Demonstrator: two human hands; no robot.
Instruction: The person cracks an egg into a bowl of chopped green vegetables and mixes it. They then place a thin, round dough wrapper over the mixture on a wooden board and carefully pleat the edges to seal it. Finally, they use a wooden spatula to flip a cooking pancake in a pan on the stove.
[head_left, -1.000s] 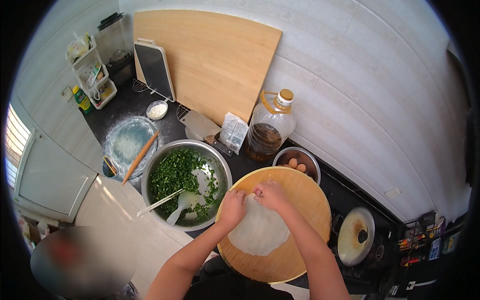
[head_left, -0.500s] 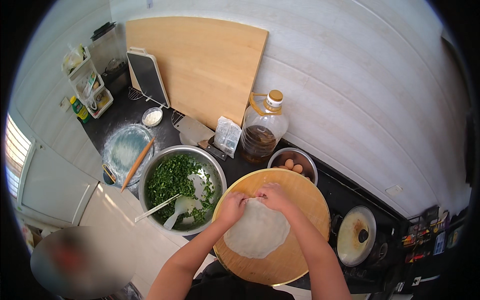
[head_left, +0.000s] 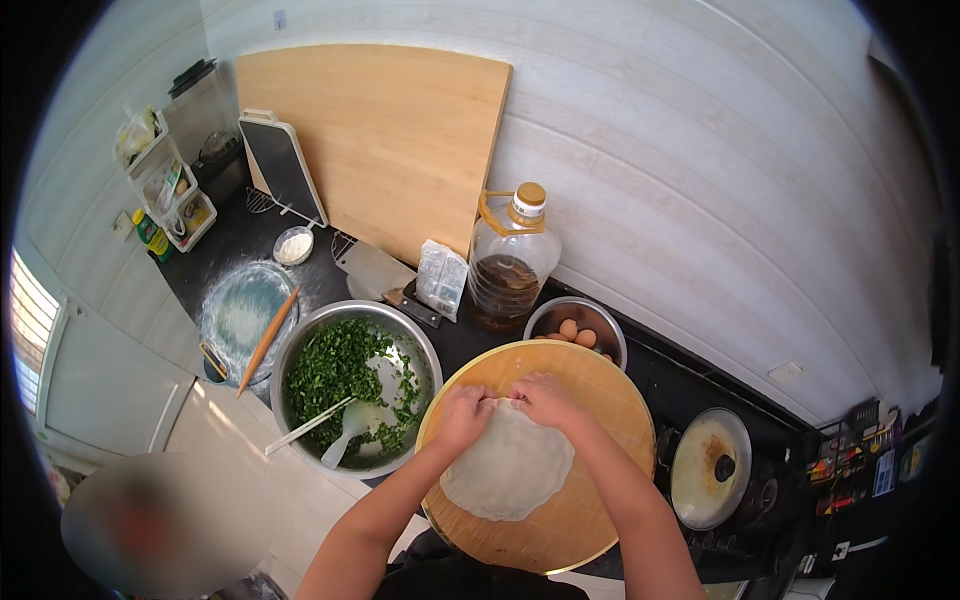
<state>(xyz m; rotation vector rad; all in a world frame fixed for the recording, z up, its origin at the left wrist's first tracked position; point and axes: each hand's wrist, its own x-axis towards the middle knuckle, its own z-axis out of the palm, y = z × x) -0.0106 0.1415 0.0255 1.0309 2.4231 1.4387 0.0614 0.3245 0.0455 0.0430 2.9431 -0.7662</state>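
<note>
Pale dough sheet [head_left: 508, 470], roughly round, spread left of centre on a round wooden board [head_left: 605, 480]. Clamped on its far edge, just beside each other: the fingers of the left hand [head_left: 466, 415] and of the right hand [head_left: 543, 398], with bare forearms [head_left: 395, 490] reaching in from the near side. Just left of the board, a wide steel bowl [head_left: 417, 348] of chopped greens [head_left: 335, 365], with a white scoop [head_left: 350, 437] resting inside and pale chopsticks [head_left: 305, 427] slanting over the near left rim. Farther left, on a floured round disc [head_left: 232, 315], a wooden rolling pin [head_left: 268, 342] laid aslant. Beyond that, on the black counter [head_left: 235, 225], a small bowl [head_left: 276, 249] of white powder [head_left: 295, 245]. On the far side of the board, a smaller steel bowl [head_left: 614, 340] with brown eggs [head_left: 569, 329]; left of it, a large clear jug [head_left: 512, 275], yellow-capped and partly filled with dark liquid, then a white packet [head_left: 441, 280] and a cleaver [head_left: 370, 265]. Against the far wall [head_left: 680, 230], a big wooden panel [head_left: 380, 150], with a dark cutting board [head_left: 280, 170] just before its left part. Well to the right, a round lid [head_left: 700, 490] with a black knob.
</note>
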